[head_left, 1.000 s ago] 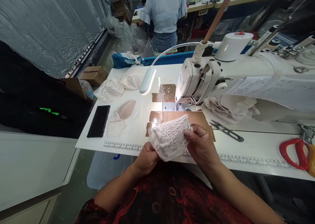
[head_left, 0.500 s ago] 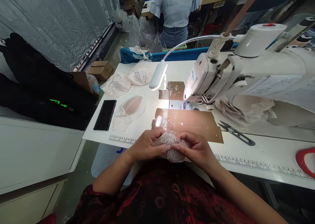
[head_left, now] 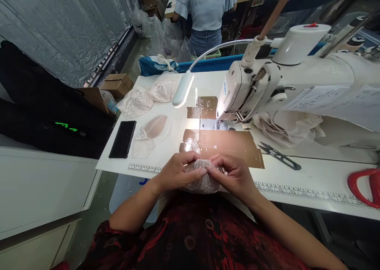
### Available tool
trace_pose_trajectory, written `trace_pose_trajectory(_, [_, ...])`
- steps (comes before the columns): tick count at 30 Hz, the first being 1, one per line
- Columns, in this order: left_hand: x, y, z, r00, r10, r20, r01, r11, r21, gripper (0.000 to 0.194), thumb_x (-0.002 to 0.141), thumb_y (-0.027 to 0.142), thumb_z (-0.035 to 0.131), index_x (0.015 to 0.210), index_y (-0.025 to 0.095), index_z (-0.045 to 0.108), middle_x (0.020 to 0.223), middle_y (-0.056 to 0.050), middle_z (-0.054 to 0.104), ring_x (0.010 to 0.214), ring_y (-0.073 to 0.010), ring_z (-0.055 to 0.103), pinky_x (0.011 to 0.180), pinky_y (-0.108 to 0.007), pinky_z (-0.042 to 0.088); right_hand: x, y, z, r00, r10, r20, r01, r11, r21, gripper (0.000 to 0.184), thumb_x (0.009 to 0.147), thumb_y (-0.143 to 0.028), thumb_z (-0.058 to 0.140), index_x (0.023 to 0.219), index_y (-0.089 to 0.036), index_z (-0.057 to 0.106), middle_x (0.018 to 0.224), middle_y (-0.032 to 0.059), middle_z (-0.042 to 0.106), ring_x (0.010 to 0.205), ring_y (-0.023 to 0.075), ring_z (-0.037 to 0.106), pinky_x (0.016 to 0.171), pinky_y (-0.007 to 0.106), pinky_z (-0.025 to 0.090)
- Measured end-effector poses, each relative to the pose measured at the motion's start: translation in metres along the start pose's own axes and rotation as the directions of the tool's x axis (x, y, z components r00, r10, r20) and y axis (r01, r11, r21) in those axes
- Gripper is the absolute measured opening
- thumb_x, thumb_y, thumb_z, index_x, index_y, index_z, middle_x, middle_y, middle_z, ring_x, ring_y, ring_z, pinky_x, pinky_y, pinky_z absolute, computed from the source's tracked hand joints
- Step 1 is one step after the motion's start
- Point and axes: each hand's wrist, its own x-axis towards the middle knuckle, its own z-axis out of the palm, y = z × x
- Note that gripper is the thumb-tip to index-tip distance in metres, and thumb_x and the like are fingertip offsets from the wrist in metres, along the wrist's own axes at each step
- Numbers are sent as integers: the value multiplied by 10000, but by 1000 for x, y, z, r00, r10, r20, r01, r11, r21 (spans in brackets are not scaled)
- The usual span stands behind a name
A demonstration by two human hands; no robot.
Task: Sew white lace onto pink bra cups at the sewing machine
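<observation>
Between my two hands, at the table's front edge, is a pale lace bra cup (head_left: 202,185), its rounded side facing me. My left hand (head_left: 179,170) grips it on the left, thumb across the lace and fingers behind. On the other side my right hand (head_left: 233,175) pinches its upper edge, the thumb close to the left thumb. Just beyond them lies brown tape (head_left: 219,143) on the table, in front of the white sewing machine (head_left: 237,88). The far side of the cup is hidden.
Left on the white table (head_left: 175,135) are a black phone (head_left: 122,139), a cup piece with lace (head_left: 151,133) and lace cups (head_left: 138,102). Thread snips (head_left: 280,156) and red-handled scissors (head_left: 363,187) lie right. A lamp (head_left: 183,90) overhangs; a person (head_left: 206,12) is beyond.
My right hand has shifted its pinch toward the cup's upper edge, and the cup has turned slightly. The whole view has moved a little, so the table things appear further left.
</observation>
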Motion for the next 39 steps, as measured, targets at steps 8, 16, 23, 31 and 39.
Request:
trace_pose_trajectory(8, [11, -1, 4, 1000, -3, 13, 3, 1000, -3, 237, 847, 347, 576, 828, 115, 623, 722, -6, 532, 673, -109, 462, 629, -220, 373, 3, 8, -12, 995, 82, 61, -84, 996, 30, 182, 795, -356, 663, 872, -192, 674, 779, 21, 680, 673, 139, 593, 594, 248, 466])
trace_pose_trajectory(16, [21, -4, 6, 975, -33, 219, 108, 934, -341, 304, 763, 393, 695, 862, 128, 587, 761, -6, 534, 689, -108, 496, 639, -221, 399, 5, -2, -21, 990, 127, 65, -130, 990, 53, 216, 796, -364, 646, 689, -177, 628, 605, -11, 572, 543, 99, 472, 482, 219, 380])
trace_pose_trajectory(23, [35, -15, 26, 985, -152, 79, 170, 821, -545, 341, 702, 402, 751, 713, 112, 572, 599, 25, 494, 535, -63, 438, 517, -188, 352, 13, 17, -22, 964, 247, 96, -263, 930, 257, 260, 735, -421, 703, 686, -175, 632, 577, -34, 528, 513, 86, 431, 467, 215, 355])
trace_pose_trajectory(31, [48, 0, -28, 894, 40, -447, -49, 999, -10, 287, 781, 380, 646, 656, 154, 521, 606, 18, 479, 567, -103, 450, 552, -226, 370, 10, 30, -59, 958, 258, -128, -243, 962, 125, 229, 767, -418, 678, 821, -196, 680, 779, 19, 664, 715, 146, 591, 669, 267, 474])
trace_pose_trajectory(39, [125, -27, 21, 952, 283, -120, -151, 770, 619, 264, 749, 136, 547, 544, 213, 401, 574, -36, 416, 716, -234, 476, 781, -382, 386, 41, 27, -72, 992, 123, -32, -124, 897, -424, 207, 857, -325, 525, 910, -224, 697, 793, 18, 707, 688, 181, 614, 642, 303, 459])
